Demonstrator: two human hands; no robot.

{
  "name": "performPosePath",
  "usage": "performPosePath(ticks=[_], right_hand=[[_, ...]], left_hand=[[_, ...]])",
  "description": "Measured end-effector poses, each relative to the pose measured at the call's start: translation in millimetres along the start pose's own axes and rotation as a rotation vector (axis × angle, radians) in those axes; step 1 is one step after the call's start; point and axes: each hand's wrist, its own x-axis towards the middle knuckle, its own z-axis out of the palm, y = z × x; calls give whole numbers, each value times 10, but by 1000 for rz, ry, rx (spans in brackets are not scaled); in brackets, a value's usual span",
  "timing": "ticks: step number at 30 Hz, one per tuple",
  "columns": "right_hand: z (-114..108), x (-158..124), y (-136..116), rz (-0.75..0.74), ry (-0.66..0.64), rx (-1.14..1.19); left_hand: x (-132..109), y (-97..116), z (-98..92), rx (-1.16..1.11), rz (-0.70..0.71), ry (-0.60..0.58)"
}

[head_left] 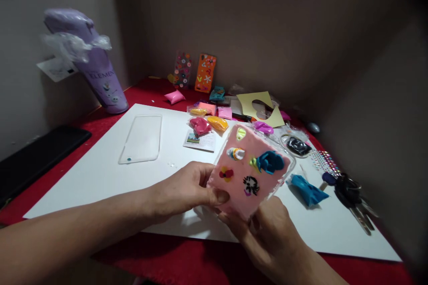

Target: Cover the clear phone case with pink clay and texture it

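The right hand (267, 231) cups the near end of a pink clay-covered phone case (250, 167) from beneath, fingers curled shut around it, while the left hand (187, 189) pinches its near-left corner, thumb on top. Held just above the white board (100, 173), the case seems best gripped by its rim, fingers kept off the soft blue flower (270, 161). Beyond lie a clear case (142, 138), clay packets (207, 122) and, against the wall, an orange case (205, 72).
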Motion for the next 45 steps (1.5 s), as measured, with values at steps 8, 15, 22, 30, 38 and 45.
performPosePath(ticks=[8, 15, 22, 30, 38, 45], right_hand=[[-2, 6, 2, -11, 16, -52], [-7, 13, 4, -35, 22, -63], [-19, 37, -18, -51, 38, -92], [-21, 54, -33, -39, 25, -136], [-4, 43, -8, -38, 36, -129], [-14, 65, -34, -57, 32, -158]], left_hand=[[0, -1, -1, 12, 6, 13], [5, -6, 0, 16, 8, 14], [-10, 13, 15, 14, -8, 20], [4, -20, -14, -12, 16, 9], [0, -22, -19, -5, 10, 14], [2, -26, -17, -23, 6, 17]])
